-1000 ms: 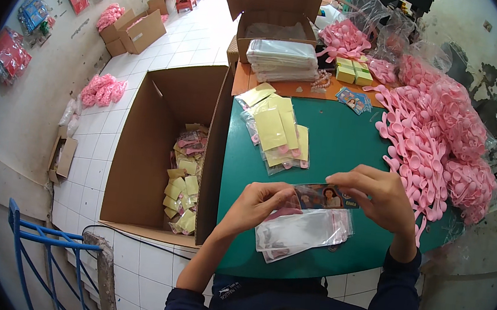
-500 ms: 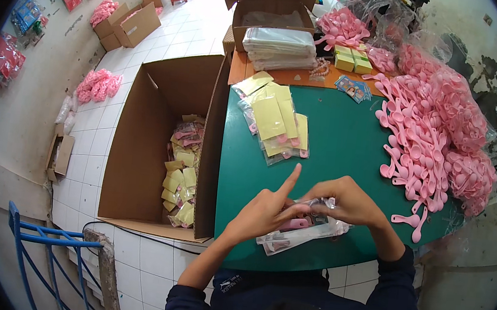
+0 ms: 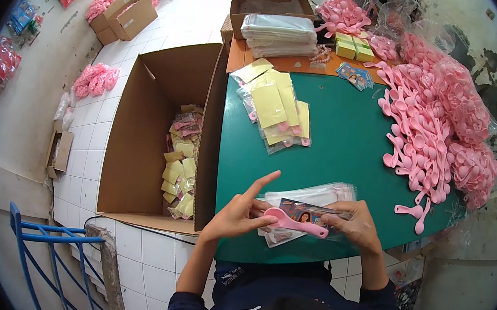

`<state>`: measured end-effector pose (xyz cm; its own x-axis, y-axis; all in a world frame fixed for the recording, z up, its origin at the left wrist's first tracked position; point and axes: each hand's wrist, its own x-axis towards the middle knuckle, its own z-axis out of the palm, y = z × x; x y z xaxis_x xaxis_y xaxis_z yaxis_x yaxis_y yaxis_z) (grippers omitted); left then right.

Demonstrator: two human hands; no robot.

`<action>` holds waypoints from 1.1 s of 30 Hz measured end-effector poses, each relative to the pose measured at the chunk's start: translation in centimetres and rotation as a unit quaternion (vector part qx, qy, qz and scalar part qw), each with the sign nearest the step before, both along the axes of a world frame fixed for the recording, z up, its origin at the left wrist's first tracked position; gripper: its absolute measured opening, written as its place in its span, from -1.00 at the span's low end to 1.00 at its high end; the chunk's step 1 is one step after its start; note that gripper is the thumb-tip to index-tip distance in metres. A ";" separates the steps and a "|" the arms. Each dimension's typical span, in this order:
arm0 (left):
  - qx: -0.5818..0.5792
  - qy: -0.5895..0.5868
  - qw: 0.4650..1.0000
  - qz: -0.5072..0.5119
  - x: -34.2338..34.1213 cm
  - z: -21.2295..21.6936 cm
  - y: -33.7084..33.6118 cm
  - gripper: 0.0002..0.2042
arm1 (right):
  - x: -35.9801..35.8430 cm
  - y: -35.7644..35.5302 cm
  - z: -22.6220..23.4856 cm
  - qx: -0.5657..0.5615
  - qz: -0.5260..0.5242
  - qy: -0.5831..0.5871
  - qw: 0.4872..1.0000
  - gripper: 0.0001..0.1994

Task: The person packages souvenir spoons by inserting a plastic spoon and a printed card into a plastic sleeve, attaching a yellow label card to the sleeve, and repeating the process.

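Over green table [image 3: 346,147]: both hands pinch pink spoon [image 3: 297,223], left index finger raised.

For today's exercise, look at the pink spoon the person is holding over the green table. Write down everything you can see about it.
The pink spoon is one piece of what looks like plastic, with a rounded bowl at its left end and a flat handle running right. It lies almost level, held between both hands: the left hand grips the bowl end, the right hand the handle end. It sits just above a printed card and a stack of clear bags at the near edge of the green table.
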<state>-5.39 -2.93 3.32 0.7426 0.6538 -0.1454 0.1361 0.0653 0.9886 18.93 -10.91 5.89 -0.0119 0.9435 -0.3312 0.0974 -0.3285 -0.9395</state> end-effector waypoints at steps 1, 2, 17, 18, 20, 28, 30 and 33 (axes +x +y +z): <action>-0.009 -0.009 1.000 -0.015 0.2 0.1 0.0 -0.24 | 0.0 -0.1 -0.1 0.020 -0.017 -0.004 1.000 -0.84; -0.017 -0.019 0.999 -0.031 0.4 0.3 -0.1 -0.24 | 0.0 -0.1 -0.4 0.019 -0.017 -0.004 1.000 -0.84; -0.180 -0.077 0.969 0.147 1.0 -3.4 -6.5 -0.41 | -3.6 0.0 -1.7 0.295 0.291 -0.282 0.865 -0.67; -0.192 -0.086 0.969 0.129 0.8 -3.5 -6.5 -0.41 | -3.9 0.1 -1.8 0.304 0.276 -0.300 0.861 -0.71; -0.205 -0.093 0.968 0.112 0.6 -3.5 -6.6 -0.41 | -4.6 0.1 -1.9 0.305 0.272 -0.310 0.858 -0.74; -0.009 0.041 0.990 0.134 0.4 -2.2 -6.7 -0.42 | -5.4 0.1 -2.5 0.300 0.251 -0.307 0.868 -0.79; 0.022 0.070 0.989 0.129 0.6 -1.8 -6.9 -0.42 | -5.3 -0.1 -2.8 0.162 0.212 -0.234 0.935 -0.79; 0.052 0.102 0.987 0.114 0.6 -1.3 -7.2 -0.44 | -5.1 0.1 -2.2 0.135 0.264 -0.227 0.928 -0.83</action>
<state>-4.79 -10.17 2.03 0.5361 0.8200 -0.2004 0.3273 0.0169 0.9448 13.85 -10.77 3.70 -0.4138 0.8948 -0.1678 0.5835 0.1192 -0.8033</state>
